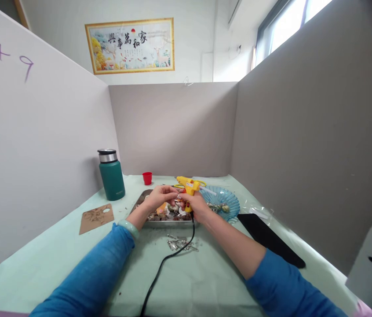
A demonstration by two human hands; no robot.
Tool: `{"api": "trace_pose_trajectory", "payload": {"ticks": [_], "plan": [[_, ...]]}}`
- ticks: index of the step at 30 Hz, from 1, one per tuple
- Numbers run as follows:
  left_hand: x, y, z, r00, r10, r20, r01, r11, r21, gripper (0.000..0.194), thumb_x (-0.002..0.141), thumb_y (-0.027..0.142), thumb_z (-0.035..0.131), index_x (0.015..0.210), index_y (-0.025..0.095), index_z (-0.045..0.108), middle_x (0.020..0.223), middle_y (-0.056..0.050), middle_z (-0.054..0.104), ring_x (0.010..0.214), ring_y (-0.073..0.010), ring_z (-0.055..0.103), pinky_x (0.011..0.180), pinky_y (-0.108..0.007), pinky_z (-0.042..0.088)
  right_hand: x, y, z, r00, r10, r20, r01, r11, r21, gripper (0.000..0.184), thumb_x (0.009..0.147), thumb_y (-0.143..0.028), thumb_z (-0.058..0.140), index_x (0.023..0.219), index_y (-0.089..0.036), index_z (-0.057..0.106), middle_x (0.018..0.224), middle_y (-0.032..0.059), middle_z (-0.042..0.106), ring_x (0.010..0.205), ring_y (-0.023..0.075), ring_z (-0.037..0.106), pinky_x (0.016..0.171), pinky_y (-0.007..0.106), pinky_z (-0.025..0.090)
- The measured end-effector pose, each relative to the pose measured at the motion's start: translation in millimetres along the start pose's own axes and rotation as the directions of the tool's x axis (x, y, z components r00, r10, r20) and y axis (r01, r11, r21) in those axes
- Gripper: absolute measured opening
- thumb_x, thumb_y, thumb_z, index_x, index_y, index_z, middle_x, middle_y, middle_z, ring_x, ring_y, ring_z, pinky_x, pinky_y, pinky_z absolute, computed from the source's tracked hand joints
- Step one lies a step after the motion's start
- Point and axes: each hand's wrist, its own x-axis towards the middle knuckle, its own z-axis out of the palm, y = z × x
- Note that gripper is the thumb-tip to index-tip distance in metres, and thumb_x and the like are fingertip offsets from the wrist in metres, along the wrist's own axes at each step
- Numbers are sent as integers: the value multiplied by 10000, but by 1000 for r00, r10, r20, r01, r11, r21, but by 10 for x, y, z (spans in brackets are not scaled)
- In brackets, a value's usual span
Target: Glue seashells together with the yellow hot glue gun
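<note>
"Pale grey partition panels (173, 127) enclose a table under a light-green cover (57, 259). Where are the hands?"

"Over a shallow silver metal tray (169, 224) of mixed small pieces, the left hand (160, 197) just beside the right hand (199, 207)."

"How is each hand posed?"

"Right: closed round the handle of a yellow plastic glue gun (191, 186), with a translucent stick (208, 190) projecting from the gun's rear. Left: thumb and fingertips drawn narrow; whether they pinch some small object cannot be told at this scale."

"What lies nearer the person than the hands?"

"Slender silvery metal clips (181, 244) in a loose heap; a black cord (163, 260) runs down from the gun's handle."

"And to either side?"

"Left of the left hand, a flat brown board with a hole (95, 219) and a teal cylindrical bottle (111, 178); beyond that hand, a small red cup (147, 178). Right of the right hand, a translucent blue ribbed plate (234, 202), then a flat black panel (271, 240)."
</note>
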Motion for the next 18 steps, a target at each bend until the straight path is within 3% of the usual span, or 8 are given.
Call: {"api": "trace_pose_trajectory", "payload": {"ticks": [4, 9, 11, 14, 18], "plan": [[-8, 14, 27, 1000, -24, -16, 24, 1000, 4, 357, 657, 438, 787, 737, 121, 642, 542, -23, 620, 471, -127, 588, 500, -239, 475, -20, -28, 19, 1000, 3, -12, -3, 1000, -3, 297, 604, -277, 686, 832, -172, 526, 586, -47, 581, 409, 68, 481, 371, 188, 405], [9, 25, -26, 996, -59, 59, 60, 998, -1, 375, 701, 479, 738, 768, 124, 634, 710, -78, 681, 513, -142, 622, 503, -249, 471, -32, -30, 29, 998, -5, -68, 4, 1000, -18, 306, 570, -239, 684, 822, -178, 522, 524, -63, 537, 419, 81, 481, 380, 191, 402], [31, 27, -111, 999, -53, 7, 52, 997, 50, 357, 702, 469, 730, 791, 136, 637, 721, -82, 689, 537, -149, 624, 523, -256, 468, -25, -16, 27, 994, -15, -111, 15, 1000, -4, 302, 569, -239, 675, 822, -181, 521, 500, -70, 516, 412, 81, 474, 387, 190, 396], [55, 21, -269, 991, 26, -131, 22, 936, 352, 257, 615, 372, 780, 712, 165, 661, 667, -53, 677, 611, -165, 613, 583, -253, 453, -12, 2, 24, 985, -26, -170, 30, 999, 22, 310, 558, -232, 671, 820, -190, 511, 512, -75, 515, 410, 76, 468, 396, 189, 387], [43, -15, -387, 998, 63, -16, -30, 660, 750, 265, 440, 230, 818, 685, 229, 719, 713, -24, 686, 701, -187, 585, 619, -238, 397, -7, 11, 27, 982, -21, -186, 23, 1000, 6, 337, 542, -206, 672, 832, -194, 500, 544, -76, 527, 431, 80, 485, 407, 194, 394]]}}
